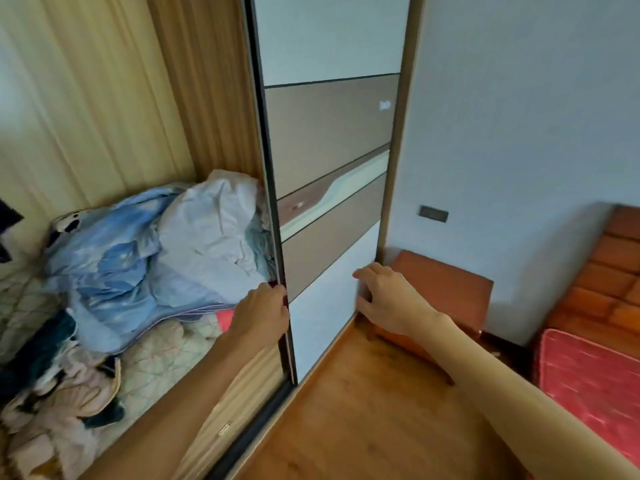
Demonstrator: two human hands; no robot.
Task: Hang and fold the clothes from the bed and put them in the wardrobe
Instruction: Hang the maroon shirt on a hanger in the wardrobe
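The sliding wardrobe door (329, 133) looked smooth and glossy; the floor (363, 410) was wood; the bedding (156, 254) was crumpled cloth.

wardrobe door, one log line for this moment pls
left hand grips sliding door dark edge | right hand fingers on door's far edge | bedding pile inside wardrobe | door partly open

Left hand (261, 311) extended, fingers curled around a vertical edge; right hand (388, 297) extended, fingers bent, fingertips pressing.

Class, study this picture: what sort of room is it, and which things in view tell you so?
Most likely a bedroom. A sliding wardrobe door stands open on piled bedding, and a padded headboard with a red mattress sits at the right.
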